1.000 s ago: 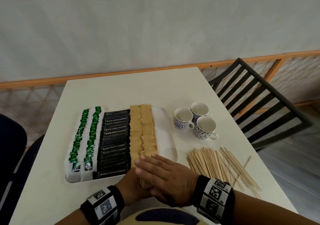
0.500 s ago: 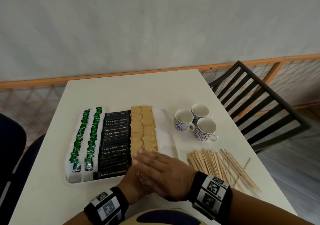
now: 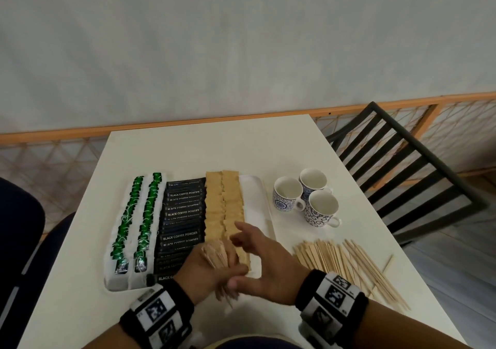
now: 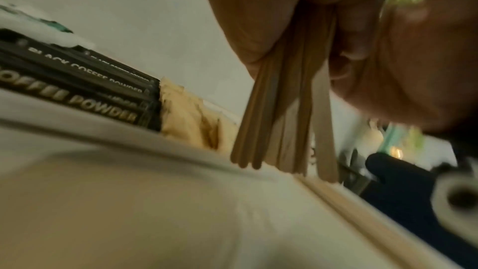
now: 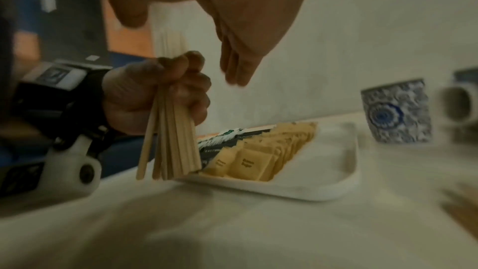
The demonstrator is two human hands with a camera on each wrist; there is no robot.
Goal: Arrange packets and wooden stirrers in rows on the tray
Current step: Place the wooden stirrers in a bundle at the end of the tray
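Wooden stirrers [image 5: 169, 130] are bunched upright in your left hand [image 3: 206, 273], whose fingers curl round the middle of the bundle, so that the lower ends hang just over the table [image 3: 188, 147] at the near edge of the white tray [image 3: 255, 201]. Held on end like that, the ends can probably be tapped level before the bundle goes down. Your right hand [image 3: 257, 262] hovers beside the bundle with fingers straight and loosely spread, holding nothing; it looks placed to square the tops or to take the bundle over.

The tray already carries green-labelled packets [image 3: 139, 214] on its left, black coffee powder sachets [image 3: 182, 214] next, then two rows of brown sugar packets [image 3: 222, 203]. The bare strip along the right rim is the only room left, which I judge is where the stirrers belong.

The loose pile of stirrers [image 3: 341, 262] lies on the table to your right, near three patterned cups [image 3: 306, 201], so more handfuls remain. A black slatted chair [image 3: 402, 166] stands beyond the table's right side.
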